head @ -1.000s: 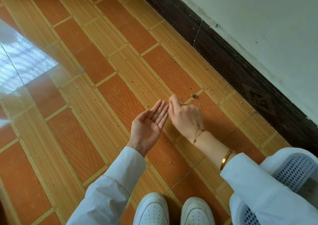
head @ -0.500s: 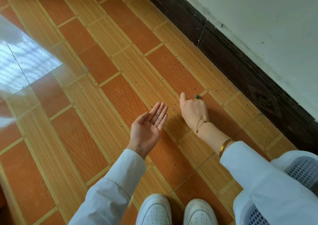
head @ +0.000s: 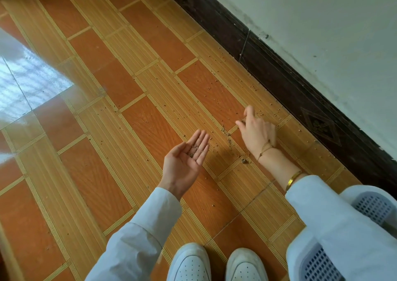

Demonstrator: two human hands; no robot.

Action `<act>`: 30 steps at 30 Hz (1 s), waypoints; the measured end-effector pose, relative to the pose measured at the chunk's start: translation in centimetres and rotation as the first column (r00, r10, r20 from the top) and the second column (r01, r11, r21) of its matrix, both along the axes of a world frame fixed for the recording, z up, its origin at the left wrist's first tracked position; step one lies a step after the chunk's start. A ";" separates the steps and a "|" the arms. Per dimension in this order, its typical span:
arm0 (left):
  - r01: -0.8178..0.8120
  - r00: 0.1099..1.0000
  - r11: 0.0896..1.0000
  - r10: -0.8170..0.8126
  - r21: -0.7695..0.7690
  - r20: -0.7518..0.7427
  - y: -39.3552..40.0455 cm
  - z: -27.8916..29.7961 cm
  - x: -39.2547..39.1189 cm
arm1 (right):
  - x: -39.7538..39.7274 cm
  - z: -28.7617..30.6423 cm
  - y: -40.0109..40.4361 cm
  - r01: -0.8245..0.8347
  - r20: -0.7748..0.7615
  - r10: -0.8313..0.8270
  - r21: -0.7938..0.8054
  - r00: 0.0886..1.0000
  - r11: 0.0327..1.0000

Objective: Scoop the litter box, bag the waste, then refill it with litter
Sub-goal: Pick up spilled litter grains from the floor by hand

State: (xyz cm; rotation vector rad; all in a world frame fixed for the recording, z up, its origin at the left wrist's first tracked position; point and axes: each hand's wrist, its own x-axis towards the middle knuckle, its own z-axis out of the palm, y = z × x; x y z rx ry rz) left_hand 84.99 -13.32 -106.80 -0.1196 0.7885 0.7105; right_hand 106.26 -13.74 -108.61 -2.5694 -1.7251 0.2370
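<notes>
1. Shoes [head: 217,263]: one white pair, toes pointing up the frame, at the near edge of the floor [head: 90,173].
2. Basket [head: 369,212]: white, perforated plastic, at the near right corner, partly hidden behind the right sleeve [head: 343,227].
3. Left sleeve [head: 139,233]: pale, reaching in from the near edge.
4. Left hand [head: 184,162]: palm up, fingers straight and together, released; a few dark litter grains [head: 194,150] lie on the fingers.
5. Clump [head: 244,161]: small, dark, lying on the floor between the two hands, just beside the right wrist.
6. Right wrist: a gold bangle [head: 293,179] near the cuff, a thin chain bracelet [head: 265,149] nearer the hand.
7. Right hand [head: 257,132]: back up, low over the floor, thumb and forefinger drawn toward each other, other fingers curled under; blurred, so whether it pinches anything cannot be told.
8. Scattered litter [head: 225,130]: small grains spread across the floor around and beyond the right hand, thickest toward the far edge by the skirting.
9. Floor: glossy orange and tan tile, a bright reflection at the left edge.
10. Skirting [head: 279,66]: dark, running diagonally along the far edge.
11. Wall [head: 333,33]: pale, marked, above the skirting.
</notes>
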 end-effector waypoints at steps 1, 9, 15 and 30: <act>0.001 1.000 1.000 -0.001 0.001 0.000 0.0 0.0 0.0 | 0.3 -0.4 0.0 0.006 -0.004 -0.007 -0.026 1.000 1.000; -0.010 1.000 1.000 0.010 0.009 -0.007 -0.1 -0.3 -0.1 | -3.7 1.2 -1.0 -0.243 -0.233 0.291 0.212 0.928 0.946; -0.012 0.999 1.000 0.012 -0.012 0.053 -0.3 0.0 1.1 | -8.9 2.9 -5.1 -0.420 -0.259 0.490 0.282 0.832 0.863; -0.027 0.995 0.999 0.030 -0.031 0.093 -1.5 2.7 1.7 | -3.2 -0.3 -8.9 0.000 -0.159 -0.026 -0.161 0.987 0.987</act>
